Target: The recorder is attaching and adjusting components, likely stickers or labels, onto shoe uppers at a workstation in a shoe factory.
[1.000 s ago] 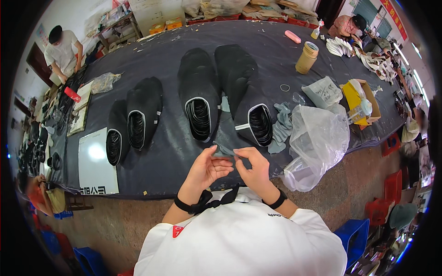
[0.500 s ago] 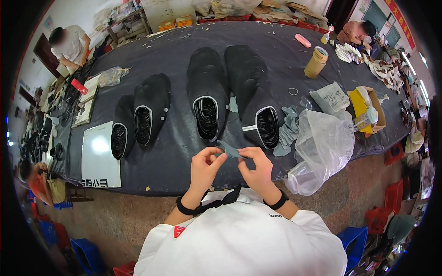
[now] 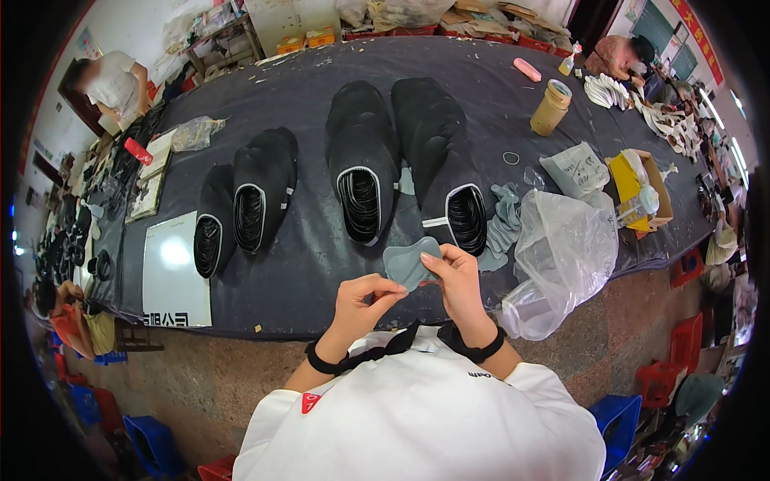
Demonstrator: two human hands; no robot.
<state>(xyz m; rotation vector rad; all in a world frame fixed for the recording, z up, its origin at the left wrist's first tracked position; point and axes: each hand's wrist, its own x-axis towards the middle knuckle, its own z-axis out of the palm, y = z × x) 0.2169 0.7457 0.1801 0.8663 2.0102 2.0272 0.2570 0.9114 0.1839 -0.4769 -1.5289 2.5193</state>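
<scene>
A thin grey cut-out piece (image 3: 407, 264) with rounded, curved edges is held flat above the near part of the table. My right hand (image 3: 459, 290) pinches it along its right side, thumb on top. At its lower left edge, the fingertips of my left hand (image 3: 362, 303) are closed on it. Just beyond are two long stacks of nested black shoe uppers (image 3: 361, 152), (image 3: 433, 136) with pale-edged openings facing me. A loose pile of similar grey pieces (image 3: 503, 220) lies to the right of them.
Two smaller black stacks (image 3: 265, 184) and a white board (image 3: 172, 264) are on the left. To the right lie a clear plastic bag (image 3: 561, 256), a white packet (image 3: 576, 171), an open yellow box (image 3: 634, 188) and a tan jar (image 3: 551, 110). Other people work around the room.
The grey piece has turned from nearly edge-on to flat, its broad face now showing. My right hand has come over its right side; my left hand has shifted slightly lower.
</scene>
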